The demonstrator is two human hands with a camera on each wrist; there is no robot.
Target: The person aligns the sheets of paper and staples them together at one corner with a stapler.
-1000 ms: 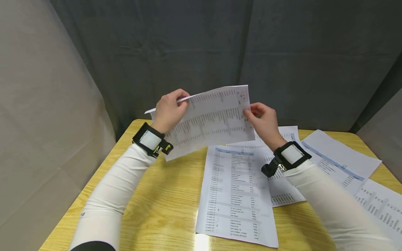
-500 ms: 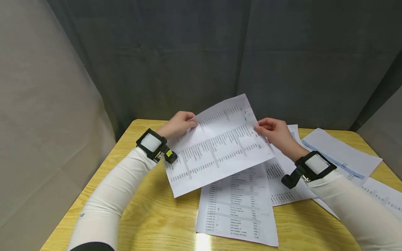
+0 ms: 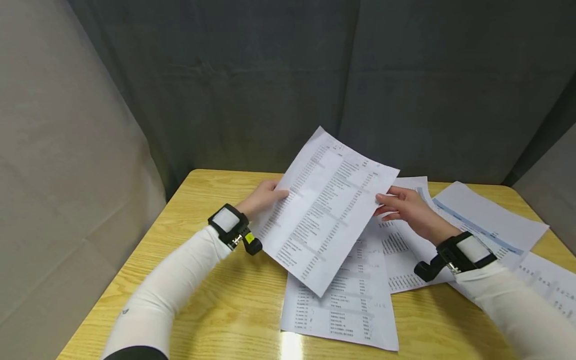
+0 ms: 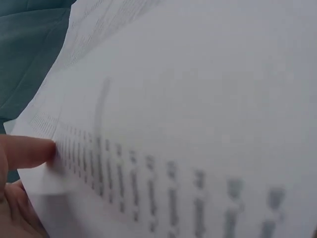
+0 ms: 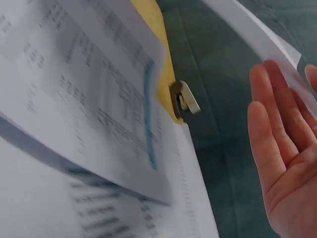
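A printed sheet of paper point(image 3: 328, 205) with columns of small text is held tilted above the yellow wooden table point(image 3: 211, 300), its long side running from near left to far right. My left hand point(image 3: 265, 196) pinches its left edge; in the left wrist view a fingertip point(image 4: 29, 151) presses on the printed face of the sheet point(image 4: 198, 124). My right hand point(image 3: 400, 206) holds the right edge, fingers point(image 5: 277, 124) nearly straight beneath the sheet's edge point(image 5: 257, 34) and the thumb on top.
Several more printed sheets lie on the table: one in front point(image 3: 342, 310), others overlapping to the right point(image 3: 486, 225). A small metal piece point(image 5: 184, 96) sits at the table's far edge. A dark curtain point(image 3: 315, 75) hangs behind, and a beige panel point(image 3: 54, 150) stands on the left.
The held sheet came down from in front of the curtain towards the table and turned from lying sideways to a steep diagonal. Both hands dropped with it.
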